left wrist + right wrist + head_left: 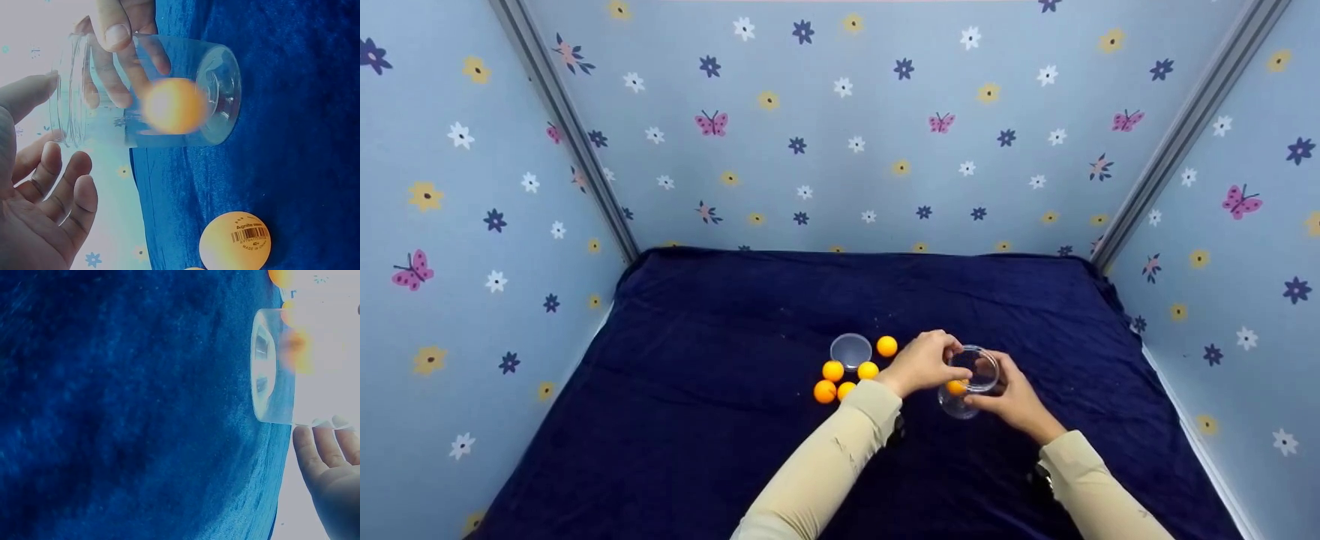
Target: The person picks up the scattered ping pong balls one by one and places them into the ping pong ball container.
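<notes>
Right of centre over the navy cloth, the clear jar is roughly upright, mouth up; can't tell if its base touches down. Right hand holds it round the side, thumb opposite fingers. Left hand is at the rim, thumb and fingers spread, nothing in its grasp. One orange ball is low inside, blurred, so can't tell if it's at rest. Jar looks like thin plastic: probably light, fairly stiff, slick, may flex if squeezed. Best hold is mid-wall, light even pressure, fingers off the mouth. Loose balls by the clear lid look smooth, likely hollow, light and quick to roll; pinch across the middle, don't crush. Lid looks shallow, maybe slippery; take the edge.
</notes>
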`<state>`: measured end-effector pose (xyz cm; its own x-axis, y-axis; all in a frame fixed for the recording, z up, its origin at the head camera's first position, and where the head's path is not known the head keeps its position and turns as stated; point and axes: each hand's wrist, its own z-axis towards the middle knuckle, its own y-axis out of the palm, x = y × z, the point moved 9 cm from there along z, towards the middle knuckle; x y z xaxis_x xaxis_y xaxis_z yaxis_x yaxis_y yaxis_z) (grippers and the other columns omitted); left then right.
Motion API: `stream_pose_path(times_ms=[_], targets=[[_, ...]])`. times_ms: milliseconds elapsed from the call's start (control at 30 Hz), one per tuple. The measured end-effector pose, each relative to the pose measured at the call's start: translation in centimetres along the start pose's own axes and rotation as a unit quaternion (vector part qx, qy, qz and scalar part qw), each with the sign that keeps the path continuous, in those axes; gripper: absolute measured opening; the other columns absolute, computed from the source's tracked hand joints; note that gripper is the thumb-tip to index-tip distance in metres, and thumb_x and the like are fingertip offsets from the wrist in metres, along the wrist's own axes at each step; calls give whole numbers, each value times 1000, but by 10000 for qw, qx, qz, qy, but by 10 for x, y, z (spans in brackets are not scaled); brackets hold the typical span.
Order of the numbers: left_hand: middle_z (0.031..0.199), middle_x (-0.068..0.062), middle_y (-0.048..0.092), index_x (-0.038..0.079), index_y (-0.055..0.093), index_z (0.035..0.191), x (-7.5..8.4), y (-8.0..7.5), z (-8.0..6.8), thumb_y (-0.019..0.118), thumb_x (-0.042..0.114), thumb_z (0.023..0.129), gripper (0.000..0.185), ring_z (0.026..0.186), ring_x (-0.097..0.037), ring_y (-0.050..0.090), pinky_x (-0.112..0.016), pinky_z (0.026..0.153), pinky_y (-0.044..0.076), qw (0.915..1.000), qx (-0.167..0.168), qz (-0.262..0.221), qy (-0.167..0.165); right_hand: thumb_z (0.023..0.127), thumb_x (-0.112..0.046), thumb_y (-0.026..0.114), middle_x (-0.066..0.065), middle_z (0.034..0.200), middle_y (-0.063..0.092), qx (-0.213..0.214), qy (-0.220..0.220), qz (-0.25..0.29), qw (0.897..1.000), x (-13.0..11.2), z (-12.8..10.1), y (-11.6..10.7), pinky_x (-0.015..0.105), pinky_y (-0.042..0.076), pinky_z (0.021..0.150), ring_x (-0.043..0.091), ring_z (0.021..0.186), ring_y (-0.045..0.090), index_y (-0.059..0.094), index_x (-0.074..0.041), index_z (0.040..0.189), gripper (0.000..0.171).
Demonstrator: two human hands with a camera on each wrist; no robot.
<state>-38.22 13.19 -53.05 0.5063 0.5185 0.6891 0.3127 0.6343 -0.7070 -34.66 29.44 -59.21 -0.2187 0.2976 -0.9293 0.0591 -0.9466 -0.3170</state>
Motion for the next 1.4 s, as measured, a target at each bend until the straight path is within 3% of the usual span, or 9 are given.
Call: stream_pose_path(times_ms=[233,433,700,1033,1400], targets=[[109,-12,75,8,79,123,-2,-1,-1,88,33,93,40,85,-9,61,-21,80,53,10000,59,4,-39,75,17,89,39,134,63,27,-77,37,10000,-2,0,1,16,57,92,19,119,70,49,13,145,81],[109,-11,74,9,79,123,-1,-2,-3,87,33,94,39,86,-9,61,-22,81,54,10000,54,1,-73,75,15,90,38,132,64,6,-158,31,9999,-4,-1,2,16,57,91,21,117,70,49,15,145,81],[108,-12,75,9,78,120,5,-5,-4,84,32,97,33,87,-9,62,-21,81,53,9997,128,40,207,75,16,90,38,133,64,-28,-227,138,9996,-4,-1,2,15,58,91,9,114,69,49,15,146,81],[109,-9,74,7,76,124,6,-11,-7,82,31,99,34,95,-18,68,-22,84,54,9994,36,-12,345,76,11,92,36,138,64,-5,56,-31,10000,2,0,-1,15,56,93,32,125,68,50,9,148,83],[106,-11,75,5,77,122,-6,-22,-13,84,27,96,35,92,-14,65,-23,85,54,9992,196,-19,360,76,8,93,32,134,68,65,107,-143,9998,1,-1,0,15,55,93,35,125,66,52,8,146,81]])
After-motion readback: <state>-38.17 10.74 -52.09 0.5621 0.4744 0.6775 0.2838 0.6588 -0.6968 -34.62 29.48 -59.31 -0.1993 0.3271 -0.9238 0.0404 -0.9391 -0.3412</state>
